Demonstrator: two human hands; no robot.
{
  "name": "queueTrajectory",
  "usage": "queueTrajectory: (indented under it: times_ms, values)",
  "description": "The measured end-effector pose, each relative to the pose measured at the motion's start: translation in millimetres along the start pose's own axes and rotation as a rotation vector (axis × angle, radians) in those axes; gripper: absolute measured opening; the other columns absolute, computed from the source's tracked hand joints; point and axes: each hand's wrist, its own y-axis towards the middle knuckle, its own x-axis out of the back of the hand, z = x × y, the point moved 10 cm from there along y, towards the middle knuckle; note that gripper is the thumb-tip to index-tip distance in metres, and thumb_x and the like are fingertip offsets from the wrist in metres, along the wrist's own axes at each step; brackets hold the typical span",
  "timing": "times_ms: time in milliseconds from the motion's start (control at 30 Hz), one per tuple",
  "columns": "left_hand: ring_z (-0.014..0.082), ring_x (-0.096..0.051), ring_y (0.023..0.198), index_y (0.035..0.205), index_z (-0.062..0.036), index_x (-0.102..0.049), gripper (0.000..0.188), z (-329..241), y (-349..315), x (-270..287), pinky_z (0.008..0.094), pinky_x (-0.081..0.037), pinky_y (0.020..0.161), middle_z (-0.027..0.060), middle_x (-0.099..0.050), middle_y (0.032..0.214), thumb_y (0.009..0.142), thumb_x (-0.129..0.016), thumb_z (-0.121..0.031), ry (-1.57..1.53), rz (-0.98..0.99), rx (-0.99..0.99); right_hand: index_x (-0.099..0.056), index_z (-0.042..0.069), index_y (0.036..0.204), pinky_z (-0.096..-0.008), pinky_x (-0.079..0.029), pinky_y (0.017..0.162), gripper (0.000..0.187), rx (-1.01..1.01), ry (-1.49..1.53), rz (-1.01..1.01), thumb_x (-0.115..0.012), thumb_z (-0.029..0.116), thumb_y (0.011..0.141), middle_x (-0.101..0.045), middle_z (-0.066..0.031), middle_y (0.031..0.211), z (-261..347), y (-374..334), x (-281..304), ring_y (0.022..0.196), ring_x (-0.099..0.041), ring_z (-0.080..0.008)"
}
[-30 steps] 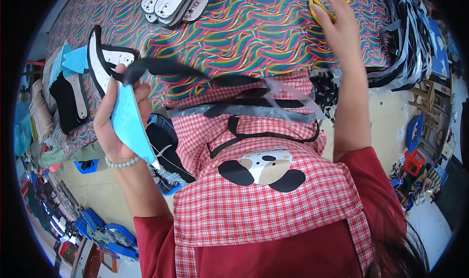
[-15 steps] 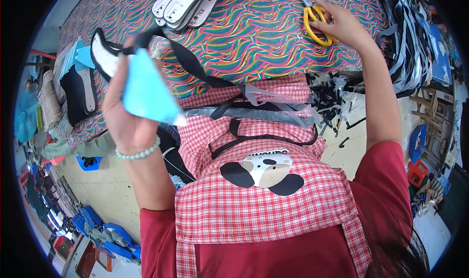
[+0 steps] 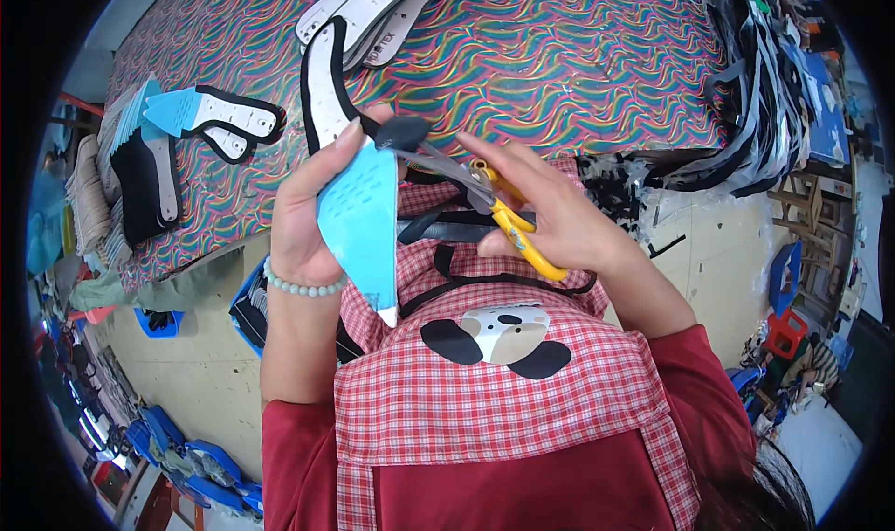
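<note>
My left hand (image 3: 306, 219) is closed on a trimmed piece whose light blue pointed panel (image 3: 359, 209) hangs down toward my apron. Its curved white upper part (image 3: 324, 79), edged with black binding, reaches up over the table. At the panel's top edge, a black strip (image 3: 403, 133) sticks out beside my left fingertips. My right hand (image 3: 559, 216) holds scissors (image 3: 522, 242) with yellow handles. Their blades point left and reach the black strip; whether they are parted there I cannot tell.
White shaped pieces (image 3: 368, 4) are stacked at the table's far side. More blue-ended pieces with black edging (image 3: 224, 121) lie at the left. Black and pale strips (image 3: 760, 111) hang in a bundle at the right edge. A patterned cloth (image 3: 559, 65) covers the table.
My right hand has brought the scissors from the table's far right to the middle. My left hand has moved right and nearer, with the blue-ended piece now turned upright.
</note>
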Motion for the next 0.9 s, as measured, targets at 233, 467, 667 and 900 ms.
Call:
queueTrajectory:
  times_ms: [233, 467, 667, 900]
  values:
    - [0.0206, -0.067, 0.091, 0.126, 0.002, -0.051, 0.038, -15.9, 12.6, 11.8, 0.0317, -0.056, 0.076, 0.0161, -0.063, 0.107, 0.099, -0.047, -0.024, 0.2, -0.065, -0.078, -0.047, 0.011, 0.137, -0.0349, -0.046, 0.07, 0.089, 0.262, -0.327, -0.204, -0.086, 0.035, 0.061, -0.055, -0.0097, 0.095, 13.1, 7.4, 34.6, 0.08, -0.055, -0.0237]
    - [0.0141, -0.066, 0.081, 0.115, 0.0027, -0.06, 0.032, -34.3, 16.3, -1.5, 0.0286, -0.054, 0.073, 0.0077, -0.067, 0.093, 0.097, -0.053, -0.023, 0.875, -0.263, -0.376, -0.058, 0.004, 0.123, -0.0342, -0.043, 0.09, 0.04, 0.265, -0.739, -0.625, -0.066, 0.017, 0.086, -0.061, -0.0152, 0.104, 4.3, 17.1, 135.9, 0.096, -0.059, -0.0279]
    - [0.0202, -0.059, 0.104, 0.13, -0.0001, -0.051, 0.042, -37.2, 14.4, -21.2, 0.036, -0.046, 0.093, 0.0104, -0.062, 0.113, 0.098, -0.05, -0.028, 0.747, -0.185, -0.639, -0.057, 0.0, 0.081, -0.0375, -0.043, 0.06, 0.023, 0.388, -0.145, -0.272, -0.057, 0.02, 0.092, -0.051, -0.0137, 0.071, 42.0, 46.6, 28.2, 0.066, -0.055, -0.0307]
    - [0.0128, -0.043, 0.068, 0.142, -0.0022, -0.035, 0.1, -76.1, -22.8, -75.9, 0.029, -0.039, 0.063, 0.0006, -0.042, 0.083, 0.074, -0.055, -0.074, 0.736, -0.072, -0.684, -0.065, 0.004, 0.096, -0.0301, -0.048, 0.059, 0.029, 0.069, 0.34, -0.048, -0.053, 0.03, 0.097, -0.064, -0.0075, 0.08, 0.4, 39.7, -30.9, 0.068, -0.063, -0.0195]
